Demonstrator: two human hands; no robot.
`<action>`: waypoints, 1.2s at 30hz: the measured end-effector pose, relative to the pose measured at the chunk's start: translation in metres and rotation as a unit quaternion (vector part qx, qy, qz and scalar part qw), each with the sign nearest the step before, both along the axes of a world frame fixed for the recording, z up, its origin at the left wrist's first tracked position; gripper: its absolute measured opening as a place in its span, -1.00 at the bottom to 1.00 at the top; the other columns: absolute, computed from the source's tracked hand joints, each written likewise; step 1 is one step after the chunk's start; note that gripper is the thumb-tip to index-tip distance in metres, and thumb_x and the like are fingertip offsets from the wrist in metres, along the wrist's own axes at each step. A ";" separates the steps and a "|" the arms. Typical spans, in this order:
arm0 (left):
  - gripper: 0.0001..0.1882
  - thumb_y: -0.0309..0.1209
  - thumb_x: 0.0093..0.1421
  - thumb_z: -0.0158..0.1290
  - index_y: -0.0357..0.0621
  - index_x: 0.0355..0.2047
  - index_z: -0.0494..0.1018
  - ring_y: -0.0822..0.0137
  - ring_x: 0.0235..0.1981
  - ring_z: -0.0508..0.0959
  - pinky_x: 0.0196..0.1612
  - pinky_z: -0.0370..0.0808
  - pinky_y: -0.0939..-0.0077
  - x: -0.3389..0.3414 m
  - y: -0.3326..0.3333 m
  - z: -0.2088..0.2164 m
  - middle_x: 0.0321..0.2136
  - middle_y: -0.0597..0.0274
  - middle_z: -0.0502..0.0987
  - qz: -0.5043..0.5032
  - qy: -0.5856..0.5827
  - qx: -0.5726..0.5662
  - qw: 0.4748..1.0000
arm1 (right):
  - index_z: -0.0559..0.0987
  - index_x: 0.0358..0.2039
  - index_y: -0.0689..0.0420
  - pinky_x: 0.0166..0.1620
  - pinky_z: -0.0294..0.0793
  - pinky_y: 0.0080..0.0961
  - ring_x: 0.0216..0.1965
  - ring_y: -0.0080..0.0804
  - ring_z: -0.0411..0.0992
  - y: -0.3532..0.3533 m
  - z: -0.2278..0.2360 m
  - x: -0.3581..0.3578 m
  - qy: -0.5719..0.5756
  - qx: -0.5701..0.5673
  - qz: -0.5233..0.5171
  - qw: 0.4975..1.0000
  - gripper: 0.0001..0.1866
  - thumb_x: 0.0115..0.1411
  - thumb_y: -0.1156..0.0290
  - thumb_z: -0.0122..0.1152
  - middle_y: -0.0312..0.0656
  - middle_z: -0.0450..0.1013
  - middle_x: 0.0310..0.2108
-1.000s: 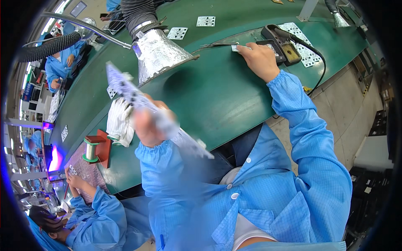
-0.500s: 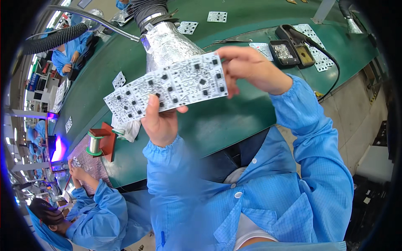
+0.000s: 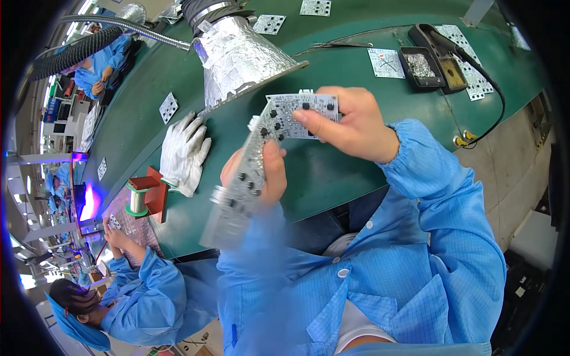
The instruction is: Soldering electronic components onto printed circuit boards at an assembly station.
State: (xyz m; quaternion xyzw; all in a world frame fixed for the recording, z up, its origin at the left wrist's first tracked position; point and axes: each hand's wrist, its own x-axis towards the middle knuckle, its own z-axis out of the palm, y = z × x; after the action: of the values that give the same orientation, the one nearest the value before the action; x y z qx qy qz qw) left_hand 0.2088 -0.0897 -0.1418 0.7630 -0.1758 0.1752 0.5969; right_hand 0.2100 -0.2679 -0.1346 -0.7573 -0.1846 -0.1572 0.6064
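Observation:
My left hand (image 3: 268, 172) grips a long circuit board panel (image 3: 250, 159), its thumb lying on the face, which is pale with black parts. The panel is tilted steeply, its lower end blurred over my left sleeve. In my right hand (image 3: 350, 121) a shorter board section (image 3: 292, 114) is pinched between thumb and fingers and faces me. The two pieces meet at a sharp angle along one edge; whether they are still joined I cannot tell. Small white parts stick out behind both pieces. Both hands are above the green bench, in front of the foil-covered hood.
The foil-wrapped fume hood (image 3: 237, 56) hangs just beyond the boards. White gloves (image 3: 185, 154) and a solder spool (image 3: 137, 200) lie left. Tweezers (image 3: 341, 45), a small board (image 3: 386, 63) and a soldering iron stand (image 3: 436, 59) with cord are at right. A co-worker (image 3: 136, 291) sits at left.
The flat panel held across both hands is now folded at an angle. My left hand has turned its part steeply downward; my right thumb has come onto the front of the shorter section.

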 end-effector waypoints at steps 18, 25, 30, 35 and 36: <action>-0.55 -0.42 0.15 -0.07 -0.29 0.03 0.13 0.37 -0.58 0.49 -0.76 0.42 0.60 0.013 0.007 0.009 -0.33 0.06 0.46 -0.044 0.126 -0.312 0.941 | 0.46 -0.16 0.27 -0.49 0.48 -0.62 -0.43 -0.54 0.46 -0.002 -0.001 0.009 0.129 0.211 0.081 0.965 -0.70 0.14 0.36 0.15 -0.18 0.50 -0.35; -0.67 -0.43 0.15 -0.08 -0.33 -0.10 0.25 0.37 -0.59 0.49 -0.75 0.42 0.60 0.009 0.006 0.006 -0.36 0.05 0.47 -0.064 0.136 -0.298 0.943 | 0.51 -0.31 0.30 -0.47 0.42 -0.62 -0.46 -0.54 0.44 0.000 -0.010 0.009 -0.107 0.070 0.038 0.991 -0.82 0.09 0.47 0.20 -0.21 0.48 -0.43; -0.62 -0.38 0.15 -0.07 -0.35 -0.07 0.21 0.38 -0.74 0.42 -0.81 0.38 0.63 0.011 0.013 0.007 -0.45 0.02 0.47 -0.108 0.136 -0.351 0.920 | 0.51 -0.39 0.31 -0.50 0.33 -0.64 -0.49 -0.61 0.40 -0.004 -0.009 0.018 -0.210 -0.228 -0.004 0.951 -0.87 0.08 0.50 0.20 -0.26 0.44 -0.54; -0.65 -0.40 0.17 -0.10 -0.32 -0.06 0.21 0.38 -0.65 0.45 -0.78 0.38 0.62 0.014 0.009 0.006 -0.39 0.05 0.46 -0.039 0.116 -0.339 0.933 | 0.51 -0.25 0.25 -0.49 0.45 -0.63 -0.44 -0.58 0.43 -0.005 -0.001 0.012 0.145 0.145 0.084 0.975 -0.77 0.12 0.38 0.18 -0.23 0.49 -0.41; -0.66 -0.40 0.17 -0.09 -0.31 -0.07 0.22 0.37 -0.58 0.47 -0.77 0.39 0.61 0.013 0.008 0.006 -0.35 0.06 0.46 -0.052 0.131 -0.329 0.934 | 0.51 -0.23 0.24 -0.48 0.47 -0.63 -0.43 -0.57 0.44 -0.006 0.001 0.011 0.132 0.184 0.089 0.970 -0.74 0.13 0.36 0.18 -0.22 0.49 -0.39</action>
State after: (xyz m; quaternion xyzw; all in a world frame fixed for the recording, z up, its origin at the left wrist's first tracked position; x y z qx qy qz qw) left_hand 0.2223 -0.0816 -0.1355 0.5301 -0.0680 0.0908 0.8403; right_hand 0.2207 -0.2735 -0.1338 -0.6270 -0.1372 -0.0331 0.7661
